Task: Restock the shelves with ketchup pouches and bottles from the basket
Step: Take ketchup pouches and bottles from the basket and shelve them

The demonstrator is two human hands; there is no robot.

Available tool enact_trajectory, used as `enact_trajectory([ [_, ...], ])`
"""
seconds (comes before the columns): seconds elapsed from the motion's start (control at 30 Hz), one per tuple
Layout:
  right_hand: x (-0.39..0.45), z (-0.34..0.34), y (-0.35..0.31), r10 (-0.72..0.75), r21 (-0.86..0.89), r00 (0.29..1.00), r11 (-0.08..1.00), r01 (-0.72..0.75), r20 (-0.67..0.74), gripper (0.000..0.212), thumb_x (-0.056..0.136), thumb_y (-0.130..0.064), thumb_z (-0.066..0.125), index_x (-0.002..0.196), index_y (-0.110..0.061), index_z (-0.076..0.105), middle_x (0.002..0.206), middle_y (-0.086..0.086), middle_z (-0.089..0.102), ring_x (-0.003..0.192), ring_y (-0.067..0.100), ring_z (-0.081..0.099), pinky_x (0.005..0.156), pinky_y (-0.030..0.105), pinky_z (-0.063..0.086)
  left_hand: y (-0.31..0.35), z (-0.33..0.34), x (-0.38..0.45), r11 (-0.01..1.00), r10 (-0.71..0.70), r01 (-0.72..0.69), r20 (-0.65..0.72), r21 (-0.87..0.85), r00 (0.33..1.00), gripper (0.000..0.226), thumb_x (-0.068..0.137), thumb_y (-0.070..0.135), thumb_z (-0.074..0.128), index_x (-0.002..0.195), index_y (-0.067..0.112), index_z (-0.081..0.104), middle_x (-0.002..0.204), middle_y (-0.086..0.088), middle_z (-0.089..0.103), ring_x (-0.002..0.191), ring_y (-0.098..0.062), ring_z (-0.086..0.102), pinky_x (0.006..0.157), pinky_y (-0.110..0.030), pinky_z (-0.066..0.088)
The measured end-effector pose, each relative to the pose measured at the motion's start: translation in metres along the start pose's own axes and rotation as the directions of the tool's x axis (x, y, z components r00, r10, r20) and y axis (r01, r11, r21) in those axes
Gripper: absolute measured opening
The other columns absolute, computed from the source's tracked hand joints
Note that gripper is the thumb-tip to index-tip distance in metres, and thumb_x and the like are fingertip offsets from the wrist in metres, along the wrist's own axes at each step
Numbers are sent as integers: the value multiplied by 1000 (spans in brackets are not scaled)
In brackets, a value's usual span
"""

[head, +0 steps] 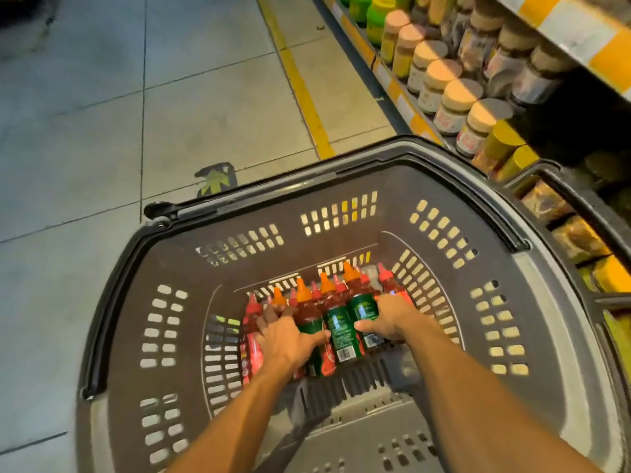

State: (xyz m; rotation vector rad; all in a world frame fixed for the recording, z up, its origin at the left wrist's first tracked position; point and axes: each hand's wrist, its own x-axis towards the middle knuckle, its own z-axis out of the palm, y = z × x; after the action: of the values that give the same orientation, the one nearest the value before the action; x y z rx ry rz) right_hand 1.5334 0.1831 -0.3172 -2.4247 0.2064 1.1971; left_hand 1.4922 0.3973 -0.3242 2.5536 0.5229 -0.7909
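Deep in the basket (pixel 345 172), both arms reaching down. Left hand (pixel 290 339) clamped over the left end of the bottles (pixel 336 319), fingers spread across the red-capped ones, thumb hooked round a green-labelled one. Right hand (pixel 392 319) curled round the right end of the same bunch, thumb pressing a green label, fingers wrapped over the far side. Looks like a grab at the whole cluster in one go.

Bottles lying packed side by side on the basket floor, nozzles pointing to the far wall, orange caps and red caps mixed. A red packet (pixel 251 349) wedged along the left of the row, possibly a pouch, hard to tell.

Shelves (pixel 580 32) just right of the basket, already lined with jars (pixel 454 104) and, lower down, wrapped packs (pixel 577 237). No ketchup visible up there, no obvious gap for it either.

Progress, by the look of it: early or mid-way. Stock all down in the basket, nothing lifted clear yet. Left to do: raise the bunch, find the ketchup slot, stand the bottles up, then the pouches.
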Motion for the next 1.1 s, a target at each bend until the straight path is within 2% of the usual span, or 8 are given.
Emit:
enact_trajectory([
  [0.17,-3,-1,-2,-30,16,999,999,31,-25,46,92,-47,67,114,-7,63,114,15,69,104,32,64,88,37,52,4,-1,-18,985,89,-110,-157,-133,984,87,70,65,77,144,35,42,125,8,65,127,-27,51,107,-44,32],
  [0.27,-14,-11,-2,-58,24,998,998,58,-34,33,93,-44,67,95,-12,62,99,9,68,87,26,63,77,33,50,6,-4,-28,932,160,-210,-186,-296,970,86,74,46,84,146,29,41,96,28,61,100,-13,63,106,-47,43],
  [0.4,-44,-35,-6,-83,66,990,994,92,-118,40,89,-43,71,107,-8,63,105,12,69,94,28,66,88,38,55,9,-18,-42,845,244,-308,-198,-437,949,77,76,28,87,142,23,49,119,11,66,99,-5,65,94,-32,56],
  [0.53,-93,-66,-20,-100,32,972,993,110,-212,51,89,-48,71,114,-5,63,110,17,68,99,32,64,82,37,52,25,-48,-63,732,283,-393,-276,-557,918,69,73,26,89,131,35,54,106,27,61,90,21,58,79,-7,49],
  [0.67,-160,-96,-30,-118,62,925,987,150,-360,42,87,-49,73,98,-10,59,89,9,62,84,27,60,64,32,46,55,-90,-96,608,337,-460,-314,-648,888,67,69,32,90,126,37,55,103,20,64,82,16,64,68,-12,53],
  [0.8,-236,-114,-23,-80,177,828,961,212,-556,36,81,-47,78,89,-18,59,86,5,67,82,21,66,68,34,54,92,-122,-138,492,406,-494,-313,-716,858,69,66,31,93,123,41,55,105,6,69,88,-9,72,77,-39,61],
  [0.9,-304,-120,-5,-47,222,683,927,301,-729,37,78,-46,83,73,-30,49,65,-12,60,62,1,56,47,14,38,118,-140,-178,416,531,-551,-299,-723,793,66,61,39,94,114,49,56,105,10,71,90,-5,72,75,-33,61],
  [1.1,-437,-101,58,134,266,408,920,287,-903,55,69,-57,83,104,-27,53,91,-17,60,80,-2,59,58,15,43,174,-157,-272,280,748,-686,-295,-672,594,74,59,42,94,124,43,59,111,15,70,98,-1,68,87,-30,56],
])
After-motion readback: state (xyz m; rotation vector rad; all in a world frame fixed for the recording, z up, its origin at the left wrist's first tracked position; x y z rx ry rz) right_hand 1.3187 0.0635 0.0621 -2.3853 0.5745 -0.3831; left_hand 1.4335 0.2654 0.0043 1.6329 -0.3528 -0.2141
